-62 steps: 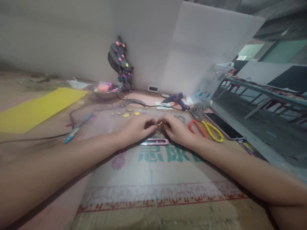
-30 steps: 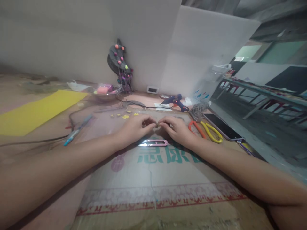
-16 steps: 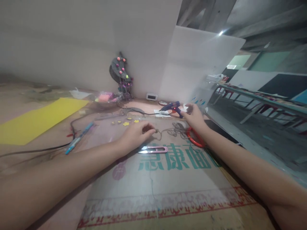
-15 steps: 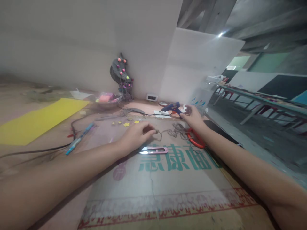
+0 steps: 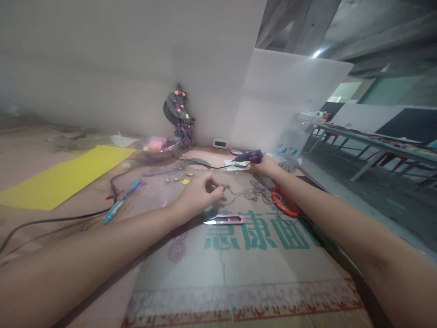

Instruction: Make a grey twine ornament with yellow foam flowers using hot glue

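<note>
My left hand (image 5: 198,195) pinches the end of a thin grey cord (image 5: 251,193) above the printed board, fingertips pressed together. The rest of the cord lies in a loose tangle to the right. At the back of the work area my right hand (image 5: 268,166) is closed around the handle of a dark blue hot glue gun (image 5: 248,157), whose nozzle points left. Below my left hand lies a pair of pink thread snips (image 5: 227,220). Red-handled scissors (image 5: 285,202) rest under my right forearm, partly hidden. Small yellow flowers (image 5: 185,181) lie just behind my left hand.
A yellow sheet (image 5: 68,177) and a blue pen (image 5: 123,200) lie left, near a black cable (image 5: 61,218). Behind stand a bowl of pink pieces (image 5: 159,148), a grey moon-shaped decoration (image 5: 175,107) and a small white digital display (image 5: 220,143).
My right hand, earlier partly open at the glue gun, has closed round its handle, and the gun has turned more level. My left hand keeps its pinch on the cord. The view has shifted slightly.
</note>
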`<move>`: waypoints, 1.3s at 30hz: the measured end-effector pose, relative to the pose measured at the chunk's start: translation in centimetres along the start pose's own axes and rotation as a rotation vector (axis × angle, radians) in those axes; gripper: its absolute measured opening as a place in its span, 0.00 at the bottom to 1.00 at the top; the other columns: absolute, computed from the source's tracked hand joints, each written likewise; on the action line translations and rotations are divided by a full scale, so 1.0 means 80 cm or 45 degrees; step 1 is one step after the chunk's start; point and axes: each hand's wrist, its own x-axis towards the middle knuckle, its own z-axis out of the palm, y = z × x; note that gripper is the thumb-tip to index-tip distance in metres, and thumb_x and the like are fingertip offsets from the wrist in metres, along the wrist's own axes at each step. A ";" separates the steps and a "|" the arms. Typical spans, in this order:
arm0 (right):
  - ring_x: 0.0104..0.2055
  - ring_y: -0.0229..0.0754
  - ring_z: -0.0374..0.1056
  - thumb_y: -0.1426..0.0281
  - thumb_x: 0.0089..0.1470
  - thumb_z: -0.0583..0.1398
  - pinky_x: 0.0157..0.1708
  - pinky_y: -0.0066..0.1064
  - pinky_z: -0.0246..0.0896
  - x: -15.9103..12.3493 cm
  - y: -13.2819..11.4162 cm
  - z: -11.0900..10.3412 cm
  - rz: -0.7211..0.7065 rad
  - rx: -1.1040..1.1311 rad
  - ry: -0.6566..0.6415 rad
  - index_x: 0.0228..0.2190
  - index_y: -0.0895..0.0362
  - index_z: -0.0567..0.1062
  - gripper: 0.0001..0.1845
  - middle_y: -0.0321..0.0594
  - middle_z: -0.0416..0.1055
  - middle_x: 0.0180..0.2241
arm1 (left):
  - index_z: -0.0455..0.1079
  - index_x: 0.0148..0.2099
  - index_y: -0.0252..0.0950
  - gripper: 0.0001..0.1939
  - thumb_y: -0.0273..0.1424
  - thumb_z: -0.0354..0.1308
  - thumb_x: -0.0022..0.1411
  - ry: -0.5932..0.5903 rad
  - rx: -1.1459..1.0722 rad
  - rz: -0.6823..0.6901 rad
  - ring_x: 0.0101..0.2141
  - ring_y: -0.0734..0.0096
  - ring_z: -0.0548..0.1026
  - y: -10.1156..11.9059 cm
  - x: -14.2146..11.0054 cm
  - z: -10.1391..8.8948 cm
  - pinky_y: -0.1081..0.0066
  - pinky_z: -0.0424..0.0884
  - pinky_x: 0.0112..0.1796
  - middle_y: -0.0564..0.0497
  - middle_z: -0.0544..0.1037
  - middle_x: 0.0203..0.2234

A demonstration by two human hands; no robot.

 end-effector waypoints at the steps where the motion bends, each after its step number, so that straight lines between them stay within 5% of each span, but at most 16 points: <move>1: 0.36 0.50 0.73 0.72 0.44 0.64 0.35 0.34 0.65 -0.002 -0.003 0.000 0.009 0.015 0.008 0.36 0.62 0.76 0.14 0.49 0.78 0.31 | 0.56 0.33 0.36 0.09 0.32 0.55 0.60 0.002 -0.081 -0.031 0.33 0.66 0.81 0.002 0.001 0.000 0.68 0.76 0.31 0.41 0.78 0.44; 6: 0.23 0.46 0.72 0.72 0.48 0.61 0.26 0.34 0.67 -0.029 -0.025 -0.015 0.053 0.172 -0.064 0.35 0.63 0.76 0.10 0.44 0.75 0.20 | 0.54 0.33 0.36 0.12 0.30 0.57 0.59 0.025 -0.266 -0.101 0.33 0.66 0.81 0.004 0.004 0.001 0.67 0.77 0.30 0.39 0.77 0.45; 12: 0.29 0.43 0.75 0.69 0.55 0.56 0.33 0.33 0.72 -0.103 -0.073 -0.032 0.016 0.564 -0.053 0.33 0.60 0.77 0.10 0.44 0.77 0.24 | 0.61 0.34 0.35 0.10 0.34 0.57 0.60 0.059 -0.092 -0.015 0.33 0.68 0.80 -0.003 0.006 -0.002 0.67 0.76 0.34 0.45 0.79 0.39; 17: 0.28 0.43 0.75 0.66 0.56 0.58 0.35 0.38 0.74 -0.152 -0.102 -0.019 -0.048 0.948 -0.025 0.29 0.57 0.74 0.08 0.43 0.78 0.28 | 0.71 0.37 0.35 0.09 0.36 0.57 0.60 0.134 0.199 0.042 0.32 0.69 0.77 -0.003 0.009 -0.006 0.70 0.73 0.34 0.50 0.78 0.30; 24: 0.36 0.45 0.77 0.60 0.54 0.62 0.44 0.42 0.72 -0.175 -0.108 0.009 -0.038 1.177 -0.119 0.36 0.55 0.71 0.12 0.42 0.79 0.34 | 0.70 0.35 0.34 0.09 0.36 0.58 0.60 0.131 0.174 -0.026 0.28 0.71 0.77 -0.001 0.008 -0.004 0.71 0.71 0.32 0.51 0.78 0.29; 29: 0.37 0.44 0.76 0.56 0.52 0.62 0.39 0.38 0.74 -0.182 -0.115 0.006 -0.025 1.153 -0.278 0.38 0.55 0.73 0.17 0.43 0.77 0.41 | 0.69 0.36 0.34 0.09 0.36 0.56 0.61 0.126 0.254 0.062 0.29 0.72 0.75 0.003 0.007 -0.002 0.73 0.69 0.32 0.52 0.76 0.28; 34: 0.22 0.38 0.71 0.55 0.55 0.58 0.28 0.32 0.70 -0.191 -0.119 -0.003 -0.085 1.056 -0.275 0.36 0.56 0.72 0.16 0.35 0.73 0.21 | 0.69 0.34 0.34 0.09 0.36 0.57 0.60 0.111 0.320 0.057 0.30 0.70 0.74 0.002 0.004 0.000 0.72 0.68 0.32 0.51 0.76 0.28; 39: 0.23 0.38 0.70 0.57 0.58 0.56 0.28 0.31 0.68 -0.198 -0.114 -0.003 -0.222 0.905 -0.284 0.36 0.56 0.71 0.15 0.34 0.71 0.20 | 0.69 0.36 0.34 0.07 0.33 0.57 0.60 0.075 0.282 0.065 0.33 0.69 0.75 -0.001 0.004 -0.001 0.71 0.69 0.35 0.50 0.77 0.31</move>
